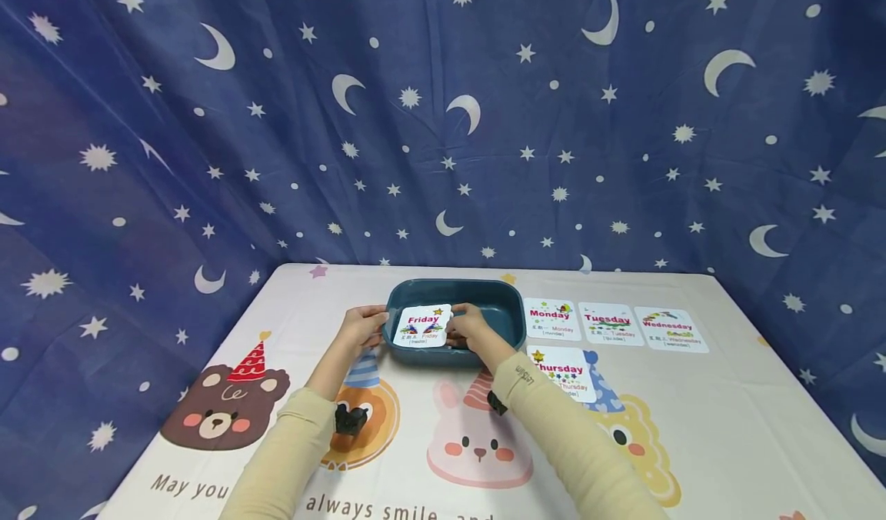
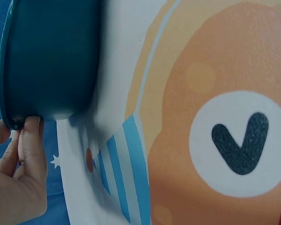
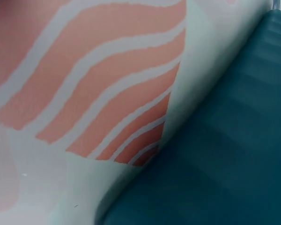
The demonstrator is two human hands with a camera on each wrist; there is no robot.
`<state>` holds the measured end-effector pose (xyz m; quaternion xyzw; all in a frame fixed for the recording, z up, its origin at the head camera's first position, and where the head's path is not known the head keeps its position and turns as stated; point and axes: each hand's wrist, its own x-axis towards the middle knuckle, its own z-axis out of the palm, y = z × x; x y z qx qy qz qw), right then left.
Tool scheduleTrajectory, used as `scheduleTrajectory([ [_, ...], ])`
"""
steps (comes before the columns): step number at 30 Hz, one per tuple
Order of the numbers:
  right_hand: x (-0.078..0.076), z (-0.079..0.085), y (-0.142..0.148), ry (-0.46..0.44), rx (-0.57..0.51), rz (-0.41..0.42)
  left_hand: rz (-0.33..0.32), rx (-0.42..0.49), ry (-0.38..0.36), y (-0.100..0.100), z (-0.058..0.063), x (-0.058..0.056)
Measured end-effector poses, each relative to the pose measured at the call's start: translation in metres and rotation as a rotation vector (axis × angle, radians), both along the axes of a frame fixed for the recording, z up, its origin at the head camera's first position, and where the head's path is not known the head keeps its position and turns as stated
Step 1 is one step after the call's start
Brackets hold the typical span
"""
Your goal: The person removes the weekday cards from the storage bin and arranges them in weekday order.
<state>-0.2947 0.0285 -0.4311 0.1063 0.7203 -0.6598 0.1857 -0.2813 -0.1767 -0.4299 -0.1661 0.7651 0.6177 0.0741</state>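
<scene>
A dark teal plastic basin (image 1: 443, 358) stands near the back of the table. My left hand (image 1: 363, 325) pinches its left rim; in the left wrist view the fingers (image 2: 33, 140) press against the basin's wall (image 2: 51, 61). Reaching over the front rim, my right hand (image 1: 473, 328) holds a white "Friday" card (image 1: 422, 328) by its right edge, inside the basin. Part of the right hand's fingers is hidden behind the basin's front wall. Only the basin's side (image 3: 225, 140) and the cloth show in the right wrist view, not the hand.
Right of the basin lie cards reading Monday (image 1: 552, 320), Tuesday (image 1: 611, 325) and Wednesday (image 1: 671, 330) in a row. Below Monday lies a Thursday card (image 1: 564, 374), partly behind the right sleeve. A cartoon-printed cloth (image 1: 747, 428) covers the table; a starry blue curtain (image 1: 443, 120) hangs behind.
</scene>
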Motion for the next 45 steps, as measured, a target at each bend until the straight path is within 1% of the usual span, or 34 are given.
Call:
scheduleTrajectory([
  [6, -0.007, -0.005, -0.001, -0.017, 0.008, -0.002, -0.001, 0.008, 0.012, 0.001, -0.001, 0.000],
  [12, -0.008, -0.004, 0.002, -0.016, 0.027, -0.012, 0.002, 0.006, 0.010, 0.001, -0.001, 0.000],
  [17, -0.007, 0.000, 0.007, 0.001, 0.050, -0.009, -0.007, 0.002, 0.013, 0.000, 0.001, -0.001],
  [20, -0.006, 0.003, 0.009, 0.028, 0.059, -0.010, -0.011, 0.000, 0.014, 0.000, 0.003, -0.001],
  [23, -0.006, 0.005, 0.012, 0.050, 0.062, -0.007, -0.017, 0.000, 0.014, 0.001, 0.003, -0.001],
  [27, -0.005, 0.008, 0.016, 0.059, 0.060, -0.005, -0.022, 0.005, 0.017, 0.001, 0.003, 0.000],
  [33, -0.003, 0.010, 0.023, 0.061, 0.058, -0.006, -0.020, 0.011, 0.015, 0.000, 0.002, 0.001],
  [40, 0.000, 0.010, 0.035, 0.103, 0.053, 0.025, -0.016, 0.017, 0.021, 0.001, 0.000, 0.000],
  [45, 0.003, 0.013, 0.044, 0.103, 0.046, 0.018, -0.008, 0.016, 0.009, 0.001, 0.001, 0.000],
])
